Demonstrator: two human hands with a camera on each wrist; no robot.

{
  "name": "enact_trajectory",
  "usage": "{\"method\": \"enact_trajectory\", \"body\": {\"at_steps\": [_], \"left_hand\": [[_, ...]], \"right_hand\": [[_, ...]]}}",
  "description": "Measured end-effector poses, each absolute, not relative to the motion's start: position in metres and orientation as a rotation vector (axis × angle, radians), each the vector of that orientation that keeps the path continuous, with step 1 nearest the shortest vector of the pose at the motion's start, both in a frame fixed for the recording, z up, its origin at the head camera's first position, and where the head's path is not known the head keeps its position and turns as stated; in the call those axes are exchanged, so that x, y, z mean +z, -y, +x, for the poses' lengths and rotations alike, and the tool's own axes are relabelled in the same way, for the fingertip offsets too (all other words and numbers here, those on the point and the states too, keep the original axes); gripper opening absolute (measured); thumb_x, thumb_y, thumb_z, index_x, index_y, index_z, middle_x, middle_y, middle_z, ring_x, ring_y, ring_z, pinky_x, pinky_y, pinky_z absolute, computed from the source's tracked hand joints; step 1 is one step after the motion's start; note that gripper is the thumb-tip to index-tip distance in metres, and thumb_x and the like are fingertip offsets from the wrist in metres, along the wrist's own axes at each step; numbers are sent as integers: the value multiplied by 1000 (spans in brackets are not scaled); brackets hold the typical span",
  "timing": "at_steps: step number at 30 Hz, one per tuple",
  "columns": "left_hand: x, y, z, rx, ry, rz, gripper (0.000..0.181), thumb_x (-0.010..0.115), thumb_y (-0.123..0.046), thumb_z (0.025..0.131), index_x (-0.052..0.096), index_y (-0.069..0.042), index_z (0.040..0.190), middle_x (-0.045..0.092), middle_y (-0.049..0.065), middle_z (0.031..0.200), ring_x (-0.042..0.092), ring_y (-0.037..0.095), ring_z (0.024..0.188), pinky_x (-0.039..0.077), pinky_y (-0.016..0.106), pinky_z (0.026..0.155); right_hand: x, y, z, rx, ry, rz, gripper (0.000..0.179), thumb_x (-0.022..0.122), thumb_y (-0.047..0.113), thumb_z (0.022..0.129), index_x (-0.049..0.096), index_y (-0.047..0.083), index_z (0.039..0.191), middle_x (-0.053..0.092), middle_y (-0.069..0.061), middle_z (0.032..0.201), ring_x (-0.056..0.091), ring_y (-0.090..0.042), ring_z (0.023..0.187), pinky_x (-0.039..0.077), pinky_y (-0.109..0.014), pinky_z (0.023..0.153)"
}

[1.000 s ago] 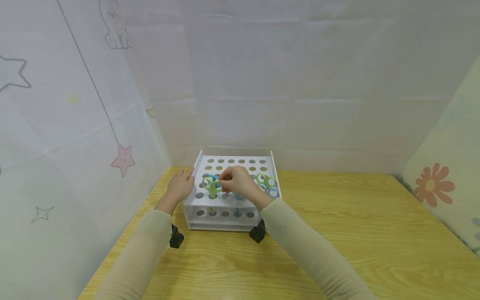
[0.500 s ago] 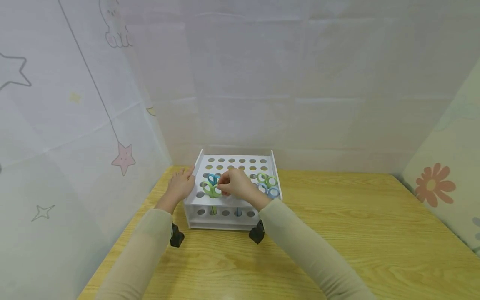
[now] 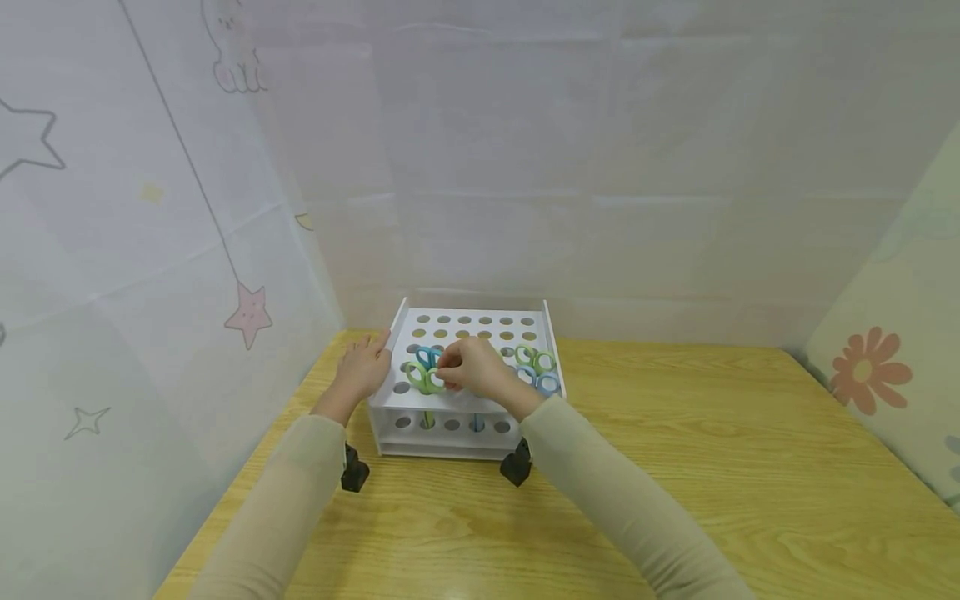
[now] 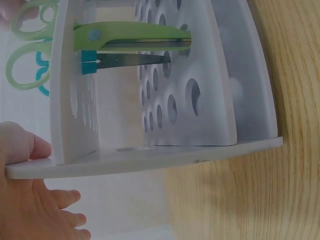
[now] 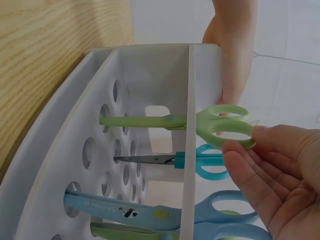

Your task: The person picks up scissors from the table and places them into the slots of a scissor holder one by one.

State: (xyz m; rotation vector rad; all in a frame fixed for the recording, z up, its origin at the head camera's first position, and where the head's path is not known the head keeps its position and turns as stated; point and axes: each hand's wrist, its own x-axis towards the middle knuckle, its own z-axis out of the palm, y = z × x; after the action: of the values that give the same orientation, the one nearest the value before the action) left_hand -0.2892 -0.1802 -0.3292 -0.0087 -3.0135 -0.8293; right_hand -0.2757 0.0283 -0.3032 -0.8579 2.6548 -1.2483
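Observation:
My left hand (image 3: 362,368) grips the left side panel of a white rack with round holes (image 3: 450,407), thumb inside and fingers outside in the left wrist view. My right hand (image 5: 285,180) pinches one handle loop of green scissors (image 5: 205,122) between thumb and fingers. Their blades pass through the top deck, and the tip is in a hole of the lower deck. Just behind stand teal scissors (image 5: 210,160), blades down through the rack. Blue scissors (image 5: 125,205) with a printed animal face also stand in it; in the head view my right hand hides their handles.
At the rack's right side stand another pair of green scissors (image 3: 536,364) and light blue scissors (image 3: 536,385). The rack is on a wood-grain table (image 3: 712,467). White patterned sheets (image 3: 480,167) hang behind and at both sides.
The green scissors have sunk lower into the rack, with my right hand still at their loop. That hand has come slightly down. My left hand keeps its place on the side panel.

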Motion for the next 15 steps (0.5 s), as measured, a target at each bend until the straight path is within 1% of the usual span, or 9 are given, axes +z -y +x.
{"method": "enact_trajectory", "body": {"at_steps": [3, 6, 10, 15], "left_hand": [[-330, 180, -290, -819, 3011, -12, 53, 19, -25, 96, 21, -10, 147, 11, 27, 148, 0, 49, 132, 1, 56, 105], [-329, 180, -289, -802, 3018, -15, 53, 19, -24, 96, 20, -10, 147, 11, 27, 147, 0, 50, 132, 1, 57, 105], [-327, 180, -289, -765, 3030, -25, 54, 19, -24, 96, 20, -9, 147, 11, 28, 147, 0, 50, 131, 2, 57, 105], [-323, 181, -290, -723, 3035, -41, 53, 18, -24, 96, 21, -8, 146, 10, 30, 146, 1, 51, 131, 3, 58, 105]], "right_hand": [[-303, -28, -275, -1251, -2650, -855, 7, 65, 6, 85, 67, 0, 85, 66, -5, 72, 65, -21, 65, 53, -26, 56], [-302, -29, -275, -1251, -2650, -861, 9, 65, 6, 85, 67, -1, 89, 66, -6, 75, 64, -18, 63, 53, -25, 56], [-300, -32, -276, -1230, -2672, -866, 16, 65, 7, 85, 66, -4, 97, 66, -5, 79, 63, -13, 62, 52, -23, 56], [-293, -39, -277, -1233, -2682, -862, 21, 64, 11, 86, 65, -3, 102, 66, -5, 82, 65, -20, 68, 53, -27, 59]]}}
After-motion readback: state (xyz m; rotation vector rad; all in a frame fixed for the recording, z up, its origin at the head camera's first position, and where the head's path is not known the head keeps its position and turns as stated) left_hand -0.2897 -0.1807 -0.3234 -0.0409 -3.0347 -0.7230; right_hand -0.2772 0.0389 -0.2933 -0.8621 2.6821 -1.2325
